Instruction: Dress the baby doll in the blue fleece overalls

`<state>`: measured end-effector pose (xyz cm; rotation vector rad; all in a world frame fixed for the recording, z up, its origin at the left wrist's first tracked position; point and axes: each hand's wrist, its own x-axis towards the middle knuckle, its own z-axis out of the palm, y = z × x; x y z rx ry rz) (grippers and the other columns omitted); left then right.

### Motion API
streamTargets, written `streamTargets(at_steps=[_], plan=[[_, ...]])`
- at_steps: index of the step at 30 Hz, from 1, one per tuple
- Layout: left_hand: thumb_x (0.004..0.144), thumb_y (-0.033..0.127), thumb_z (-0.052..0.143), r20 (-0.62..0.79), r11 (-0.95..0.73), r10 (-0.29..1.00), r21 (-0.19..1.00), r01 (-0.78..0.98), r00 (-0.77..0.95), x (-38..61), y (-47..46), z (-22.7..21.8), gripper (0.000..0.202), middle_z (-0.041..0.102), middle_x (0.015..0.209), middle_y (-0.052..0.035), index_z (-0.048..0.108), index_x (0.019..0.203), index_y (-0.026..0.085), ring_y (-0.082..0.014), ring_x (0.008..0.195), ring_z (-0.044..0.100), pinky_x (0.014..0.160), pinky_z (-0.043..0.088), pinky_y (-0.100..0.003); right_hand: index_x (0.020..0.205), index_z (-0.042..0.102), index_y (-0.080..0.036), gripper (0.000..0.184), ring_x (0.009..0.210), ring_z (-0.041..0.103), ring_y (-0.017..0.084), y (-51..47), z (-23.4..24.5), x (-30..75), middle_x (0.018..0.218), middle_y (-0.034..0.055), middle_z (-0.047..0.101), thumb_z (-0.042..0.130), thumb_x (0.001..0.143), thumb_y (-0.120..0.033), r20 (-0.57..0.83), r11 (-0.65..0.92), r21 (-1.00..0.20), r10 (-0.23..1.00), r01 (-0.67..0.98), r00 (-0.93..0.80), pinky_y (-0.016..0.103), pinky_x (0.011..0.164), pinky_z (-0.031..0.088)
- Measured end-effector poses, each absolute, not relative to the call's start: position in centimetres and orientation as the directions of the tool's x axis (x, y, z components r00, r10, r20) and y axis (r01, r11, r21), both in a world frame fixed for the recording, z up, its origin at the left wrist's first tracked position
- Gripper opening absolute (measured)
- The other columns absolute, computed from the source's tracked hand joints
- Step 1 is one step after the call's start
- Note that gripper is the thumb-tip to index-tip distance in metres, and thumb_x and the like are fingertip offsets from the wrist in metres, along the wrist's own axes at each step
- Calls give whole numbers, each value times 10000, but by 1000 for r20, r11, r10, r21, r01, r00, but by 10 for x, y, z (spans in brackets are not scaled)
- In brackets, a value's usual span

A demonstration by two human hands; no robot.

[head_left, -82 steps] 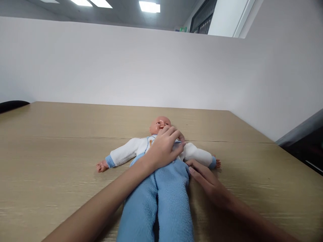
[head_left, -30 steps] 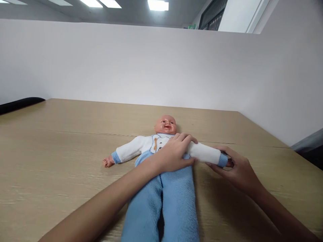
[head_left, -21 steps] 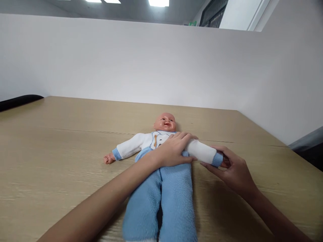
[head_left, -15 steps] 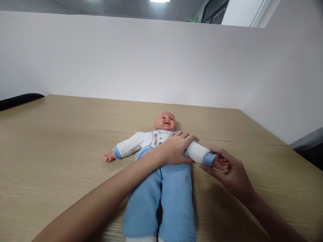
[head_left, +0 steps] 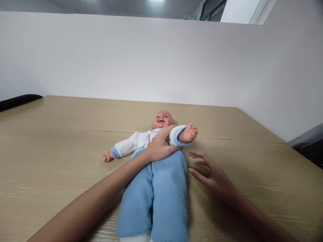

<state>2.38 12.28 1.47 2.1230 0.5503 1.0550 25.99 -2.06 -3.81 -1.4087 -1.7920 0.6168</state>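
Observation:
A baby doll (head_left: 165, 188) in blue fleece trousers and a white top lies face up, its feet toward me. My left hand (head_left: 160, 144) is closed around the doll's sleeved arm (head_left: 175, 134) on the right side, by its chest; some fingers are hidden behind the sleeve. That arm is raised, its small plastic hand pointing up and to the right. Just right of the doll's hip, my right hand (head_left: 210, 171) hovers above the table with fingers apart and holds nothing. The doll's other arm (head_left: 126, 147) lies stretched out to the left.
The wooden table (head_left: 63, 161) has a seam running across it. A white partition (head_left: 141, 60) stands along its far edge and right side. Dark objects show beyond the table at the left (head_left: 20, 101) and at the right (head_left: 311, 148).
My right hand has let go of the doll's arm and opened. That arm has swung upward and inward. My left hand has shifted slightly left and now grips the sleeve.

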Motion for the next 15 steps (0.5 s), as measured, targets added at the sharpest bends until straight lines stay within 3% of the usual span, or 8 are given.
streamTargets(at_steps=[4,7,11,15], plan=[[886,440,833,444,-499,754,866,-19,484,12,123,14,418,776,1265,-110,729,1180,162,-319,1210,697,1121,507,-452,1455,553,-377,410,1349,603,308,-22,-39,248,1430,72,644,642,1061,-307,319,404,-660,914,634,-250,557,1146,528],[923,527,779,414,-409,823,907,-100,390,6,126,13,413,799,1197,-103,752,1115,162,-316,1187,706,1117,511,-445,1468,533,-374,405,1371,587,306,-22,-38,238,1447,81,627,614,1079,-299,326,427,-664,904,614,-277,565,1183,491],[930,567,775,429,-370,863,897,-243,268,2,132,9,450,788,1257,-87,753,1158,179,-308,1263,679,1172,480,-432,1536,499,-351,454,1385,573,313,-15,-39,221,1480,101,594,599,1093,-323,358,426,-750,905,506,-230,549,1188,482],[941,524,790,396,-297,902,859,-417,171,-2,137,5,431,760,1355,-61,748,1232,210,-301,1373,636,1244,428,-420,1467,539,-326,364,1296,612,287,6,-42,193,1424,97,609,581,1112,-392,350,379,-889,924,259,-152,501,1141,498]])
